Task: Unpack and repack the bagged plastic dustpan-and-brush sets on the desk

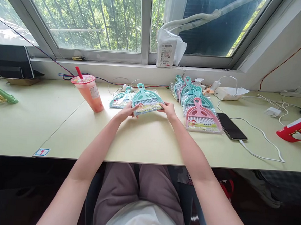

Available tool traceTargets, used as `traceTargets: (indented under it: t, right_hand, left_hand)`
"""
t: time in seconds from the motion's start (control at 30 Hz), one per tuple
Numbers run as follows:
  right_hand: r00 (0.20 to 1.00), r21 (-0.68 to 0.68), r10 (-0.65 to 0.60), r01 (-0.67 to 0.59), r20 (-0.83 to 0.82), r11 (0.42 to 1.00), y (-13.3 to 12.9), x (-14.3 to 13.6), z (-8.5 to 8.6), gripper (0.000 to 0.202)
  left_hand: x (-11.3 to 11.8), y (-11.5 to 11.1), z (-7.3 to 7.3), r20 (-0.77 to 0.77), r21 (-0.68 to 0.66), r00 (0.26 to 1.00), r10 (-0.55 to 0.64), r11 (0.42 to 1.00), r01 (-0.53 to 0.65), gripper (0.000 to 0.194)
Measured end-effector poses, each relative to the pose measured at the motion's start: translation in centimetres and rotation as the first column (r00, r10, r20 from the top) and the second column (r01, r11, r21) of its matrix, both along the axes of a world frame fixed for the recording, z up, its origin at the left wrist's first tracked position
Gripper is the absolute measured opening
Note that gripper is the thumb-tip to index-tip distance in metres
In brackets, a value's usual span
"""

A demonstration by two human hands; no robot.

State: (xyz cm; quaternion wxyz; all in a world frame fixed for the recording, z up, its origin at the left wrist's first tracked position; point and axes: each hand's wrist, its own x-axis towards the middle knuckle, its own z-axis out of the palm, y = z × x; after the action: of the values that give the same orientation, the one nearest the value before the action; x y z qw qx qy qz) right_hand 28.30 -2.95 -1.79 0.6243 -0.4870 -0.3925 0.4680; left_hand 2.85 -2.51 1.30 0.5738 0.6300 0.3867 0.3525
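Note:
Between my two hands is a teal mini dustpan and brush set (146,98), wrapped in clear plastic with a printed label along its lower edge. My left hand (128,111) grips its left lower corner, thumb on top. At the right edge, my right hand (168,110) pinches the wrapper. Another teal dustpan set (122,98) lies flat just behind my left hand. To the right of my right hand, several wrapped sets overlap in a row, with a pink dustpan set (203,117) in front and a teal dustpan set (197,99) behind it.
A tall pink drink cup (90,92) with a red straw stands left of my hands. Right of the row lie a black phone (231,126) on a white charging cable (265,134) and a red bottle (296,130). A tablet (12,61) stands far left.

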Motion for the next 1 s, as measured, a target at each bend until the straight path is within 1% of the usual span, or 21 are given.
traceTargets:
  t: [0.07,0.13,0.2,0.23,0.27,0.3,0.33,0.4,0.5,0.57,0.63,0.73,0.83,0.9,0.97,1.0]
  right_hand:
    - [0.997,0.012,-0.079,0.079,-0.02,0.997,0.0,0.1,0.2,0.008]
    - [0.988,0.028,-0.148,0.149,-0.038,0.988,0.0,0.2,0.3,0.006]
    - [0.979,0.044,-0.202,0.204,-0.034,0.978,-0.1,0.3,0.3,0.005]
    - [0.976,0.051,-0.219,0.219,-0.02,0.974,-0.1,0.3,0.3,0.006]
    - [0.974,0.058,-0.228,0.227,-0.001,0.972,-0.2,0.2,0.3,0.007]
    - [0.973,0.065,-0.228,0.226,0.02,0.972,-0.3,0.1,0.3,0.009]
    - [0.974,0.07,-0.221,0.218,0.041,0.973,-0.4,-0.1,0.3,0.011]
    - [0.978,0.081,-0.194,0.188,0.072,0.979,-0.6,-0.7,0.5,0.016]
    - [0.984,0.088,-0.154,0.146,0.089,0.985,-0.9,-1.8,0.7,0.021]
    - [0.985,0.08,-0.141,0.134,0.095,0.988,-1.0,-2.4,0.7,0.022]
    - [0.985,0.065,-0.134,0.128,0.106,0.99,-1.1,-2.7,0.7,0.024]
    - [0.987,0.031,-0.11,0.107,0.121,0.994,-1.1,-2.7,0.6,0.025]
    - [0.989,0.015,-0.041,0.039,0.142,0.999,-1.1,-2.6,0.5,0.027]
    - [0.984,0.022,-0.008,0.004,0.176,1.0,-1.2,-2.7,0.4,0.035]
    - [0.976,0.017,-0.038,0.035,0.215,0.999,-1.2,-2.7,0.3,0.044]
    - [0.971,0.009,-0.062,0.062,0.23,0.998,-1.3,-2.7,0.3,0.044]
  left_hand:
    - [0.3,-0.4,0.1,0.069,0.015,0.997,0.022,1.0,-0.023,0.074]
    - [0.7,-0.9,0.2,0.123,0.056,0.992,0.011,0.998,-0.018,0.085]
    - [1.2,-1.4,0.3,0.104,0.091,0.995,-0.005,0.996,-0.004,0.101]
    - [1.5,-1.6,0.2,0.076,0.101,0.997,0.007,0.995,-0.015,0.108]
    - [1.8,-1.8,0.2,0.049,0.106,0.998,0.041,0.993,-0.046,0.112]
    - [2.0,-1.8,0.1,0.032,0.106,0.995,0.096,0.989,-0.099,0.111]
    - [2.2,-1.7,-0.1,0.03,0.103,0.987,0.159,0.981,-0.161,0.105]
    - [2.5,-1.3,-0.3,0.052,0.091,0.965,0.257,0.961,-0.261,0.082]
    - [2.3,-0.5,-0.6,0.073,0.032,0.94,0.335,0.941,-0.338,0.043]
    - [2.1,-0.2,-0.7,0.083,-0.023,0.921,0.38,0.925,-0.379,0.028]
    - [2.1,-0.1,-0.9,0.102,-0.059,0.907,0.408,0.913,-0.404,0.025]
    - [2.2,-0.1,-1.2,0.133,-0.059,0.904,0.407,0.913,-0.403,0.029]
    - [2.3,0.1,-1.5,0.153,-0.047,0.893,0.423,0.906,-0.421,0.032]
    - [2.3,0.4,-1.5,0.157,-0.031,0.888,0.432,0.901,-0.433,0.032]
    - [2.2,0.5,-1.5,0.156,-0.002,0.898,0.411,0.91,-0.416,0.034]
    - [2.2,0.5,-1.5,0.156,0.016,0.908,0.389,0.918,-0.397,0.037]
